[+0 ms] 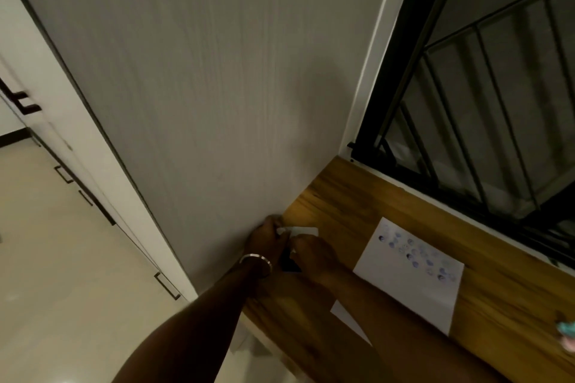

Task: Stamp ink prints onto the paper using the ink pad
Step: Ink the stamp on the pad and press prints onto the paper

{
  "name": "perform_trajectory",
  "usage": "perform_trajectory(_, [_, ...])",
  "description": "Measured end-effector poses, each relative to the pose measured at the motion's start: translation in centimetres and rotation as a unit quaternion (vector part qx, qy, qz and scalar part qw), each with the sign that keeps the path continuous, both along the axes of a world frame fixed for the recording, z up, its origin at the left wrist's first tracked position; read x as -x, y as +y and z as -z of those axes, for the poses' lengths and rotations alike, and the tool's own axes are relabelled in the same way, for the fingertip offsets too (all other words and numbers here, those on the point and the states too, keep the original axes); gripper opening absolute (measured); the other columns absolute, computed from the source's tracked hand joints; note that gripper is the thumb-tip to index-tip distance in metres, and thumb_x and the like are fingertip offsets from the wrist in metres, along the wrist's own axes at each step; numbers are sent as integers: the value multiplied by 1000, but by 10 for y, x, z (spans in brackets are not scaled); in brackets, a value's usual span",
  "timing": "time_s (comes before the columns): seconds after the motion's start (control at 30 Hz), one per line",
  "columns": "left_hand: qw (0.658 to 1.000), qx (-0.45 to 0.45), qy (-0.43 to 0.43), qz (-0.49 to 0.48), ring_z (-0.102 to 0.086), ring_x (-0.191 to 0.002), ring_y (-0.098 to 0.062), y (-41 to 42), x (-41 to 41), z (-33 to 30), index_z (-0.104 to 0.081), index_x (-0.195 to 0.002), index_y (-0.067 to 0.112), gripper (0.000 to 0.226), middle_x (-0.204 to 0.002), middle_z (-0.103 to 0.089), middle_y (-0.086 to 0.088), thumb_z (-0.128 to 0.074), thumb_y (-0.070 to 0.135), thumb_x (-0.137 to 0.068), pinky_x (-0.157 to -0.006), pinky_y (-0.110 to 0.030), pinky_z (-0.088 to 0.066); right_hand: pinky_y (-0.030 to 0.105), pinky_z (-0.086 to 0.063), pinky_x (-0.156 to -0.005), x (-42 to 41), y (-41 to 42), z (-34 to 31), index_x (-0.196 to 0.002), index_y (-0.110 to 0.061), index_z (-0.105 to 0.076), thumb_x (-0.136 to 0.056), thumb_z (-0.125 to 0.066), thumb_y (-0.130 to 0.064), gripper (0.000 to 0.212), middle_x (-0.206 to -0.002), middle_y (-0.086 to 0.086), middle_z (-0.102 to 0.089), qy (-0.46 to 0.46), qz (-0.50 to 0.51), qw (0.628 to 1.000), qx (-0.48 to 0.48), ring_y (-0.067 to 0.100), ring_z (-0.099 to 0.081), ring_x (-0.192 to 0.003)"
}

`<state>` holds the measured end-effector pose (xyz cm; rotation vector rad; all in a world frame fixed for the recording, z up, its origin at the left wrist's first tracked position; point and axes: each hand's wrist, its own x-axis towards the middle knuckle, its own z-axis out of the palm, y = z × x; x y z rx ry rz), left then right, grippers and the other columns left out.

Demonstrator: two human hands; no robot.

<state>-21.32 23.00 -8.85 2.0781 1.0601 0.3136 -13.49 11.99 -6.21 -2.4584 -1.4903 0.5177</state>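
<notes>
While both hands (289, 247) close on the small ink pad (297, 232), light and stiff, the thin paper (407, 286) may slide on the counter (348, 196).

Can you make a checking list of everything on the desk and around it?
Surface: wooden desk, set in the corner by the wall.
Job's things: paper lies flat, dotted with blue prints; a white-lidded case, probably the ink pad, sits between the hands.
Clutter: small teal object at the right edge, too blurred to name.
Hands: left hand and right hand both at the case; grip unclear.
Cables: nothing seen.
Surroundings: barred window, cabinets.
</notes>
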Motion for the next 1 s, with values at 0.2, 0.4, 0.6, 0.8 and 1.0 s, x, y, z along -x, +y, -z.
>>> perform_trajectory(0.2, [1000, 12, -19, -16, -63, -98, -37, 2, -17, -24, -55, -110, 11, 31, -105, -67, -18, -58, 34, -88, -78, -36, -48, 39, -51, -87, -5, -9, -10, -109, -3, -67, -96, -49, -16, 26, -114, 16, -67, 23, 50, 996, -70, 32, -62, -104])
perform_trajectory(0.4, [992, 92, -91, -7, -64, -94, -41, -18, -39, -35, -54, -105, 1, 21, -100, -66, -28, -58, 14, -90, -86, -47, -52, 43, -45, -103, -36, -46, -13, -124, -15, -57, -98, -46, -28, 31, -129, 15, -59, 13, 128, 992, 7, 34, -54, -121])
perform_trajectory(0.6, [973, 207, -92, 46, -57, -82, -29, -58, -79, -37, -59, -101, -10, 18, -87, -60, -19, -56, 0, -86, -81, -41, -47, 37, -48, -97, -66, -106, -13, -114, -16, -63, -97, -46, -32, 29, -123, 8, -63, -34, 215, 976, -12, 25, -58, -113])
perform_trajectory(0.8, [976, 105, 40, 185, -51, -120, -31, -108, -118, -30, -53, -124, 6, 41, -129, -56, -15, -53, 34, -94, -100, -32, -39, 37, -49, -98, -77, -157, -17, -117, -18, -62, -94, -51, -30, 28, -123, 7, -65, -62, 274, 960, -13, 25, -61, -113])
perform_trajectory(1.0, [839, -148, 210, 480, -40, -134, -28, -128, -128, -4, -31, -146, 25, 80, -147, -40, -7, -67, 50, -79, -110, -40, -37, 33, -49, -95, -85, -190, -13, -117, -17, -62, -93, -53, -30, 29, -120, 8, -67, -56, 321, 945, 8, 26, -64, -107])
